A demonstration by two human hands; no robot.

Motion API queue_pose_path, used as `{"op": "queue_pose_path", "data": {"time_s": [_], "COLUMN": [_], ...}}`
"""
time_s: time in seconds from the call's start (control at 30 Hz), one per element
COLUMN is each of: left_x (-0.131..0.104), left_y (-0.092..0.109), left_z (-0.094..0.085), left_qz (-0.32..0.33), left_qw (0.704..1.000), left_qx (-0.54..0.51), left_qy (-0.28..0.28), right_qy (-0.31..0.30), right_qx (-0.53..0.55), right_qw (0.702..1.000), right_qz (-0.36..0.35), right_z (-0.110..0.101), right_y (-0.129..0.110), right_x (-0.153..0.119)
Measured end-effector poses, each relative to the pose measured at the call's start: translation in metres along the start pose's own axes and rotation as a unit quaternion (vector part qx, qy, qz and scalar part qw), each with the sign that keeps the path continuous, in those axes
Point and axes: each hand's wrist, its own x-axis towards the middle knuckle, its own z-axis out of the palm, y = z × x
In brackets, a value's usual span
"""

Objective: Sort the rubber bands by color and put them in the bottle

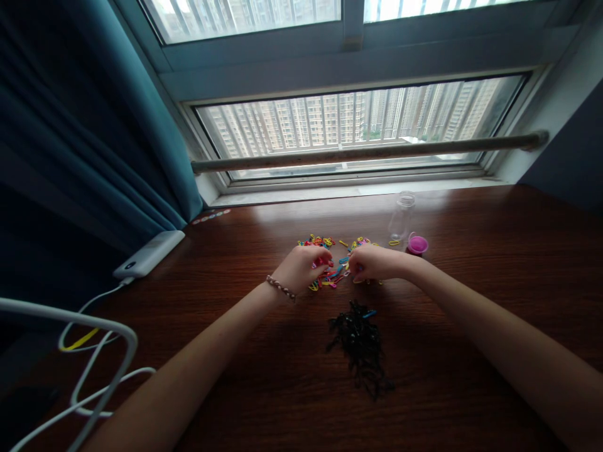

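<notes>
A loose pile of small plastic safety pins [321, 241] in red, yellow, blue and pink is spread on the brown wooden table [282, 351]. My left hand [304, 267], with a braided bracelet at its wrist, curls round red and pink pins at the pile's left part. At the right part my right hand [370, 262] has its fingers pressed together, pointing down among the pins; what lies between them is hidden. Nearer to me is a heap of thin black pieces [360, 342], too dark to tell their kind, with a blue pin [370, 314] on it.
Behind my right hand stands a clear bottle [402, 216] without a lid, beside a pink cap [418, 244] and one yellow pin [394, 243]. A white power bank [149, 254] with a cable lies at left by the blue curtain [155, 176]. The window and its rail are behind.
</notes>
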Motion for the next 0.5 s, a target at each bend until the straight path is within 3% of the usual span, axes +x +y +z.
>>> {"op": "queue_pose_path", "data": {"time_s": [0.2, 0.33, 0.5], "left_x": [0.0, 0.002, 0.003], "left_y": [-0.007, -0.01, -0.014], "left_z": [0.009, 0.017, 0.01], "left_qz": [0.034, 0.036, -0.064], "left_qw": [0.995, 0.999, 0.991], "left_qx": [0.078, 0.024, -0.103], "left_qy": [-0.059, -0.019, 0.063], "right_qy": [0.147, 0.184, 0.232], "right_qx": [-0.04, 0.0, 0.006], "right_qw": [0.983, 0.982, 0.972], "right_qz": [0.1, 0.033, -0.014], "right_z": [-0.007, -0.003, 0.023], "right_y": [0.009, -0.006, -0.025], "right_x": [-0.002, 0.0, 0.009]}}
